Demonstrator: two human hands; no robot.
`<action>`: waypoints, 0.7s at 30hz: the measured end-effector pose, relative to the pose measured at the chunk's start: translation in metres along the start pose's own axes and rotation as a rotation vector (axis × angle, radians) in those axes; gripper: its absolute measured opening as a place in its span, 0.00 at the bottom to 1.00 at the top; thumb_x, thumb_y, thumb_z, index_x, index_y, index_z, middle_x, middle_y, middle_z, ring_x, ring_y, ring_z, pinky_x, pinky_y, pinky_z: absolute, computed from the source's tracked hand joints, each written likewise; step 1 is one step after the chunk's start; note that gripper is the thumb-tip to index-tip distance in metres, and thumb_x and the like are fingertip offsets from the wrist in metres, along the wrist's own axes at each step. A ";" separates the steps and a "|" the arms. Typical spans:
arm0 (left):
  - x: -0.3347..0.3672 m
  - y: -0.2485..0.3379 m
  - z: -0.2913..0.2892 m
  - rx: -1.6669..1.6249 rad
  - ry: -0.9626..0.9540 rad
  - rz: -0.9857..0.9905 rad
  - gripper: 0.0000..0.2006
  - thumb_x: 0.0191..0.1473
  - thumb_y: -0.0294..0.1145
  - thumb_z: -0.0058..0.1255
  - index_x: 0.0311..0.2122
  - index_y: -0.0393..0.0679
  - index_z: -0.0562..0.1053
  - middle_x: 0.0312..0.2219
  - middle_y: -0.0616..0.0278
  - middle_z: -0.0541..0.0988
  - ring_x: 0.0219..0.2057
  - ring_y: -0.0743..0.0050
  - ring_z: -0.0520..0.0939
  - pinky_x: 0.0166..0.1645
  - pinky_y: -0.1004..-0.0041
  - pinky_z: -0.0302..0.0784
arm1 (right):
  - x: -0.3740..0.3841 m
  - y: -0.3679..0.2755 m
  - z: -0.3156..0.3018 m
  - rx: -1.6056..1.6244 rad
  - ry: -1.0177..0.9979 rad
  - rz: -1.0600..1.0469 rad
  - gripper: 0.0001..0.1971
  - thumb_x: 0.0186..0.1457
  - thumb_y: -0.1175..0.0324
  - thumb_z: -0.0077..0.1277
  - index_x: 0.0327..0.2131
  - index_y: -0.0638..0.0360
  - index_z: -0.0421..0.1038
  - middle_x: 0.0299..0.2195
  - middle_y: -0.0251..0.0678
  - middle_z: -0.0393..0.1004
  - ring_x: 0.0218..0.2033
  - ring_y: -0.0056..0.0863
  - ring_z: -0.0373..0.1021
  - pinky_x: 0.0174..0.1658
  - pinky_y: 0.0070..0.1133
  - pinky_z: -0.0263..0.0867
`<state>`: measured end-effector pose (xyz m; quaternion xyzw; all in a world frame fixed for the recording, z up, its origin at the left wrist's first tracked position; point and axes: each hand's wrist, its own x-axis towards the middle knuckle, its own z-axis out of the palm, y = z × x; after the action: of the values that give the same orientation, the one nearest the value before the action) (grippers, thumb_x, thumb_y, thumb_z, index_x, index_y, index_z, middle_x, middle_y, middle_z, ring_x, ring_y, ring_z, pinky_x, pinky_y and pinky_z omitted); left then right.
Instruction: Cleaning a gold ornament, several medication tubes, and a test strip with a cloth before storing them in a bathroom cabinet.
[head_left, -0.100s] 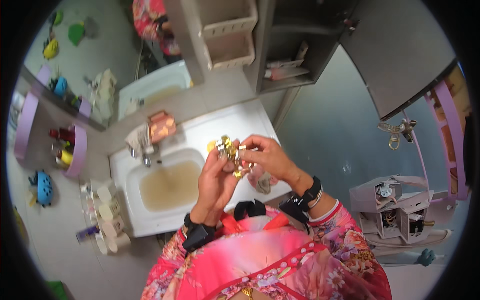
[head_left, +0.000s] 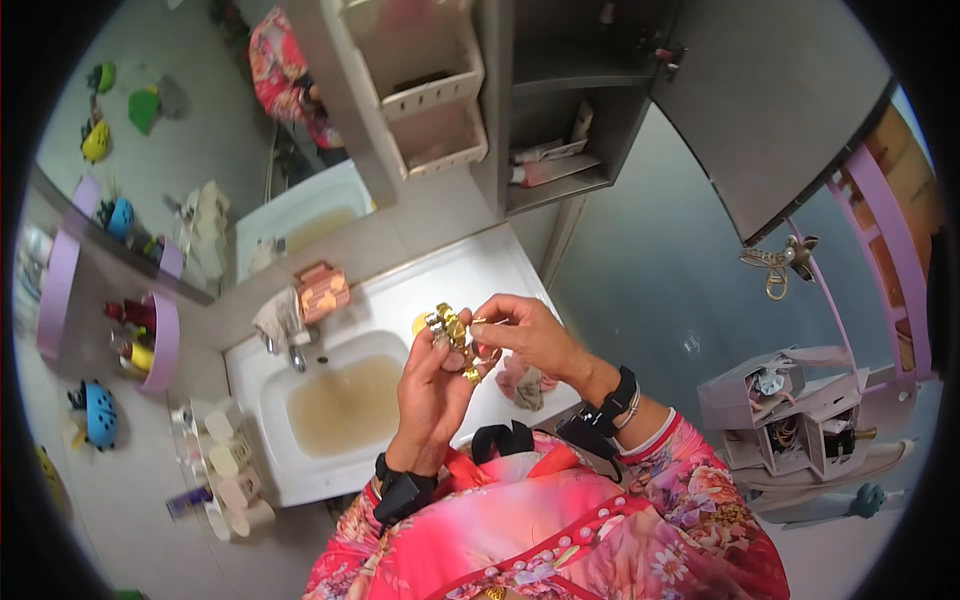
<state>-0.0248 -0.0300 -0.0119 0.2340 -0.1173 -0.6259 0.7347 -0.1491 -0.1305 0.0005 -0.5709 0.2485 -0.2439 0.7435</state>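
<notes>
Over the white washbasin counter, my left hand (head_left: 432,392) is closed around a cluster of small shiny gold metal pieces (head_left: 450,322), whose exact kind I cannot make out. Several of them stick up past the fingers, and one hangs out below. My right hand (head_left: 540,338) meets it from the right, thumb and forefinger pinching a small gold piece (head_left: 479,321) at the cluster's edge. Behind my left fingertips, a yellow round thing (head_left: 419,323) partly shows on the counter. A crumpled pink and grey cloth (head_left: 525,384) lies below my right hand.
Murky water stands in the sink basin (head_left: 345,405), left of my hands. Beside the cloth-draped faucet (head_left: 297,355) sits a brown-pink box (head_left: 322,291). A grey cabinet door (head_left: 780,110) hangs open at upper right. White organizer boxes (head_left: 790,410) stand at right, cups (head_left: 232,455) at left.
The whole scene sits slightly lower in the picture as my head view shifts. My hands stay together at the gold pieces, with the right fingers still pinching.
</notes>
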 end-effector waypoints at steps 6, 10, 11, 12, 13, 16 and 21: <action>0.006 0.002 0.011 0.028 -0.042 -0.001 0.15 0.57 0.28 0.35 0.49 0.39 0.59 0.49 0.54 0.65 0.47 0.55 0.70 0.52 0.52 0.65 | 0.002 -0.013 -0.009 0.058 0.024 -0.081 0.08 0.53 0.67 0.50 0.29 0.63 0.68 0.24 0.28 0.71 0.26 0.13 0.66 0.32 0.12 0.64; 0.011 0.002 0.018 0.010 -0.049 -0.031 0.15 0.56 0.28 0.37 0.49 0.42 0.59 0.52 0.53 0.61 0.50 0.46 0.66 0.55 0.51 0.61 | 0.007 -0.016 -0.022 0.090 0.029 -0.185 0.07 0.54 0.68 0.49 0.31 0.63 0.68 0.24 0.29 0.71 0.27 0.14 0.67 0.32 0.15 0.65; 0.011 0.002 0.020 0.017 -0.056 -0.036 0.15 0.56 0.28 0.37 0.49 0.42 0.59 0.52 0.53 0.61 0.50 0.46 0.66 0.55 0.51 0.61 | 0.009 -0.020 -0.026 0.095 0.062 -0.181 0.07 0.54 0.68 0.49 0.31 0.63 0.67 0.24 0.29 0.71 0.26 0.15 0.67 0.31 0.15 0.66; 0.013 0.000 0.025 0.021 -0.051 -0.050 0.15 0.56 0.28 0.37 0.49 0.41 0.59 0.52 0.52 0.61 0.51 0.43 0.64 0.56 0.50 0.59 | 0.010 -0.023 -0.034 0.099 0.107 -0.177 0.07 0.54 0.68 0.48 0.31 0.63 0.67 0.24 0.30 0.71 0.25 0.16 0.68 0.29 0.15 0.67; 0.014 0.001 0.027 0.030 -0.040 -0.055 0.15 0.56 0.28 0.37 0.49 0.41 0.59 0.52 0.52 0.60 0.53 0.40 0.62 0.57 0.49 0.58 | 0.012 -0.033 -0.037 0.105 0.114 -0.185 0.07 0.54 0.68 0.48 0.31 0.63 0.67 0.24 0.30 0.71 0.25 0.16 0.68 0.29 0.15 0.67; 0.014 0.004 0.027 0.045 -0.038 -0.058 0.16 0.56 0.27 0.36 0.50 0.40 0.58 0.52 0.52 0.61 0.54 0.36 0.59 0.57 0.49 0.58 | 0.021 -0.071 -0.049 0.038 0.143 -0.322 0.07 0.54 0.67 0.47 0.30 0.60 0.64 0.21 0.31 0.70 0.22 0.18 0.70 0.20 0.17 0.69; 0.011 0.008 0.027 0.066 -0.019 -0.040 0.15 0.56 0.27 0.37 0.50 0.39 0.59 0.52 0.51 0.62 0.55 0.37 0.59 0.57 0.51 0.59 | 0.069 -0.181 -0.085 -0.332 0.360 -0.589 0.10 0.52 0.65 0.50 0.23 0.59 0.65 0.18 0.29 0.68 0.17 0.17 0.67 0.15 0.14 0.63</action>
<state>-0.0282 -0.0453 0.0136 0.2546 -0.1400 -0.6385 0.7127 -0.1666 -0.2786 0.1506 -0.6786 0.2365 -0.5000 0.4833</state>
